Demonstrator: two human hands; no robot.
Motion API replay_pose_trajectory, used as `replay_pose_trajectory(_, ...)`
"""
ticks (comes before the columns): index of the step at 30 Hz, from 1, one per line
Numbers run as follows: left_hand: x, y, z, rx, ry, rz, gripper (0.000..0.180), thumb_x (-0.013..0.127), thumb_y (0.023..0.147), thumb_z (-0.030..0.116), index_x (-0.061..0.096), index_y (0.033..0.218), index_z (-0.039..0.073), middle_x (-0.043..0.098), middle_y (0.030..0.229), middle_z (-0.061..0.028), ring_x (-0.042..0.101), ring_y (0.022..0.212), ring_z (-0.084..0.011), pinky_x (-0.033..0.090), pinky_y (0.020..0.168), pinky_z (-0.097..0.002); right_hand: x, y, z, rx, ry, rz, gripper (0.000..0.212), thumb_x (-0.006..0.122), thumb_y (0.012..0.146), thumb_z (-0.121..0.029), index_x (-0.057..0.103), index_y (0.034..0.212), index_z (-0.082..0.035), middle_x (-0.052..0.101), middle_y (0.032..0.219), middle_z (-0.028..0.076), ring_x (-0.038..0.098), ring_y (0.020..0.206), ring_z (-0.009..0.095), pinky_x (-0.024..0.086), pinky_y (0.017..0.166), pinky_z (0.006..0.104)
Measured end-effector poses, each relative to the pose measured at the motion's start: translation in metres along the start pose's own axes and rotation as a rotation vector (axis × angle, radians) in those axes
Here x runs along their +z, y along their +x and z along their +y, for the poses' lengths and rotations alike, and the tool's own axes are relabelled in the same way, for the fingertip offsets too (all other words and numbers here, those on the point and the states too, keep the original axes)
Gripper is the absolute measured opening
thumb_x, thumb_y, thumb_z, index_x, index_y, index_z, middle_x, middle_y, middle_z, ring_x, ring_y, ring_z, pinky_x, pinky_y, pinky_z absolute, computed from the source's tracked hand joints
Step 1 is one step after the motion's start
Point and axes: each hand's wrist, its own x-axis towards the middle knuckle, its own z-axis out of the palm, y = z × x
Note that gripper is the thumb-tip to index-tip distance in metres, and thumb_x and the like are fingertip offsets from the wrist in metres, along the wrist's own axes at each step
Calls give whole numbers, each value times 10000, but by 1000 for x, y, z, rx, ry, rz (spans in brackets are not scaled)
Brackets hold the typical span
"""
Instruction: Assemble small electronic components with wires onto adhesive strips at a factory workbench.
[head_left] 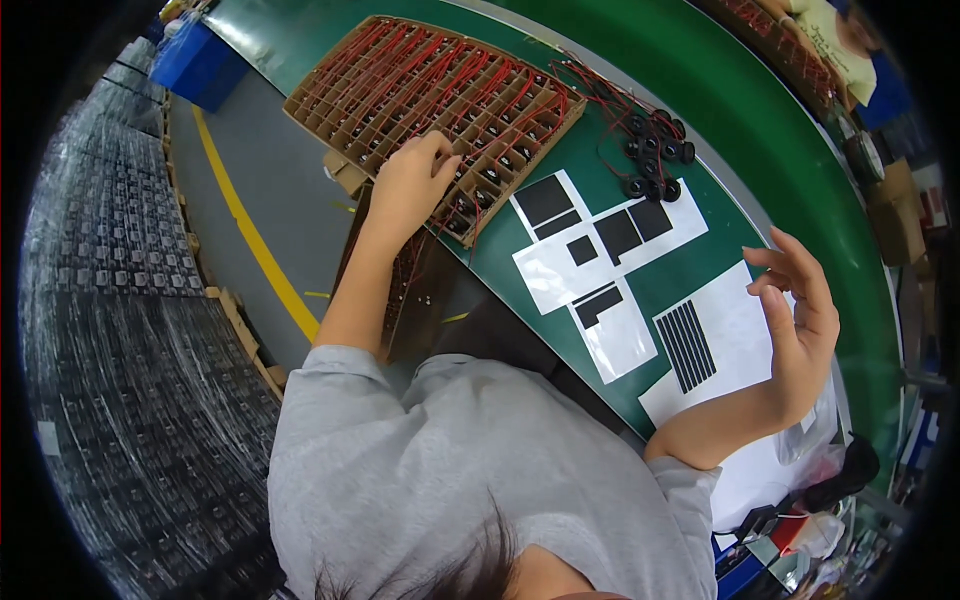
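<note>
My left hand (412, 182) is over the near edge of a cardboard box (470, 238) divided into many small cells. Its fingers are curled together, and whatever they hold, if anything, is hidden. Small round black parts with red wires (490, 175) sit in the cells. My right hand (800, 325) is raised above the right side of the table, thumb and fingers bent but apart, with nothing visible between them. Below it lies a white sheet (735, 330) bearing black strips (686, 345). Further left are white sheets with black rectangular pieces (618, 236).
Beyond the sheets, a pile of black round parts with wires (655, 150) rests on the green table (500, 260). Wrapped stacks (120, 330) stand at the left beside a yellow floor line (245, 220). A blue bin (198, 62) is at the upper left; another person (835, 45) is across the table.
</note>
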Motion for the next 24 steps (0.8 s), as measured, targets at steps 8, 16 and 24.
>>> replay_pose_trajectory(8,30,14,-7,209,19,14,119,579,740,91,504,739,-1,464,759,-166,488,741,-335,394,650,-378,-3,-5,-7,23,36,75,369,595,714,-98,537,1064,4,612,859,98,500,674,109,390,625,223)
replay_pose_trajectory(16,18,18,-14,278,-69,-73,126,547,766,76,465,742,-17,459,759,-168,472,725,-341,388,640,-377,-8,-6,-9,-32,67,88,382,651,682,-100,551,1042,-16,613,814,104,553,610,142,410,561,236)
replay_pose_trajectory(24,-24,24,29,-28,-490,-254,152,393,896,170,388,835,31,524,768,-82,551,536,-139,405,409,-216,-14,-15,-12,-23,80,81,385,634,689,-114,553,1056,-31,626,839,84,548,626,120,387,586,234)
